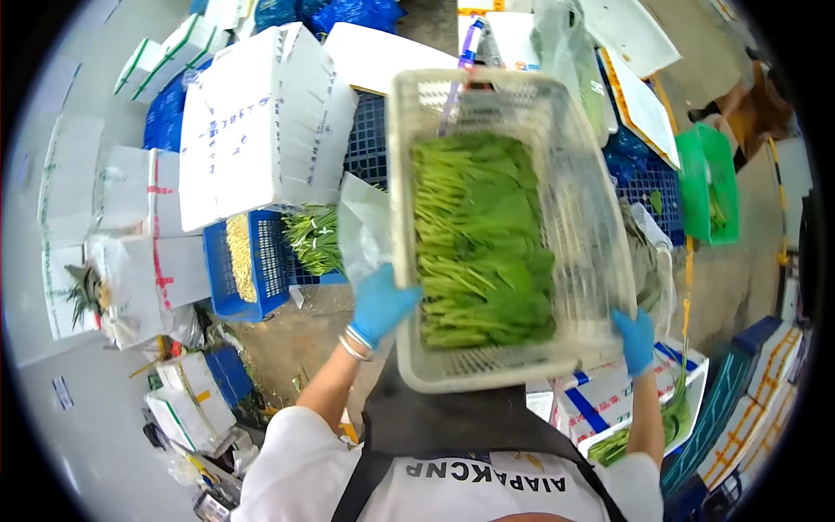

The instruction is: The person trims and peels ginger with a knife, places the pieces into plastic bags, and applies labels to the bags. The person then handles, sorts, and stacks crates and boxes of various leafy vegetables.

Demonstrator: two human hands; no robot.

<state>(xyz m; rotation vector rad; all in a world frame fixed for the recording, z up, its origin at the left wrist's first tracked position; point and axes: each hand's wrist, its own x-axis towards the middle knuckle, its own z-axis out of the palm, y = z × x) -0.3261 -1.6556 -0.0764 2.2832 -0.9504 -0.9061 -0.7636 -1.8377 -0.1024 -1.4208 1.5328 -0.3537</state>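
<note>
A pale plastic crate (591, 261) with slotted walls is held up in front of my body. Inside, on its left side, lie rows of leafy greens (483, 244), stems to the left and leaves to the right. My left hand (383, 304), in a blue glove, grips the crate's left rim near the bottom corner. On the opposite side, my right hand (635, 339), gloved in blue too, is closed on the right rim. The fingers of both hands are partly hidden by the rim.
Left of the crate stand a white foam box (230, 130), a blue basket (250, 296) of pale pieces and bundled green stalks (315, 242). A green basket (709, 187) sits at right. Near my right elbow is a foam box (696, 391) with greens. Another person (752, 109) is at far right.
</note>
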